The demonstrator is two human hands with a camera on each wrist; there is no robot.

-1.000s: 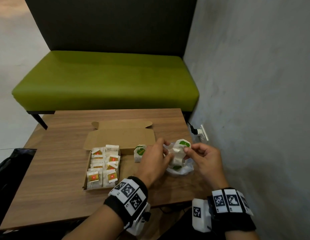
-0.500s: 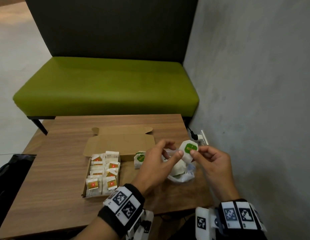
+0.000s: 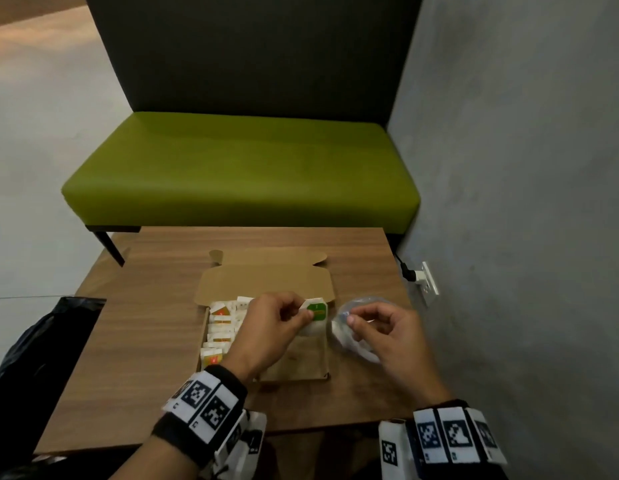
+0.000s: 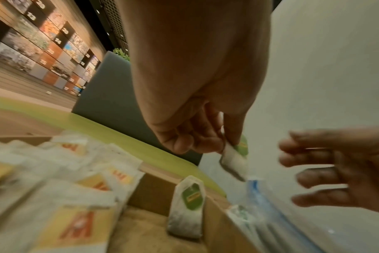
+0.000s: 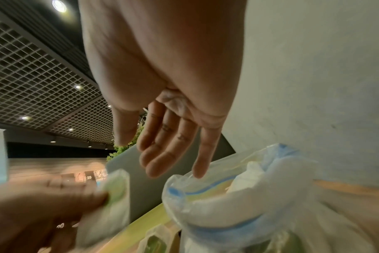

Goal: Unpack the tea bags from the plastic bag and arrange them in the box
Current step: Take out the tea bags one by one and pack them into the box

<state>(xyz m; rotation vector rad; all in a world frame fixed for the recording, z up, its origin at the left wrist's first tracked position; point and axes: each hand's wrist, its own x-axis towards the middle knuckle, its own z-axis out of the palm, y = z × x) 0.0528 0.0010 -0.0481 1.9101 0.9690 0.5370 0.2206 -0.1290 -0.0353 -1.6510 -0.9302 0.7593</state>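
My left hand (image 3: 294, 315) pinches a white tea bag with a green label (image 3: 316, 311) (image 4: 236, 157) above the right half of the open cardboard box (image 3: 321, 368). Another green-label tea bag (image 4: 189, 207) stands upright inside the box by its right wall. Rows of white tea bags with orange labels (image 3: 219, 332) (image 4: 76, 222) fill the box's left half. The clear plastic bag (image 3: 353, 336) (image 5: 238, 205) with a blue zip strip lies right of the box and still holds tea bags. My right hand (image 3: 373, 322) (image 5: 173, 154) hovers over the bag's mouth, fingers relaxed and holding nothing.
The box sits on a wooden table (image 3: 145, 334) with its lid (image 3: 266, 278) folded back. A green bench (image 3: 238, 168) stands beyond the table. A grey wall with a socket and plug (image 3: 422, 278) lies close on the right. A black bag (image 3: 41, 341) is at the table's left.
The green-label tea bag came out of the plastic bag and passed from between both hands to my left hand alone, which carried it left over the box. My right hand let go.
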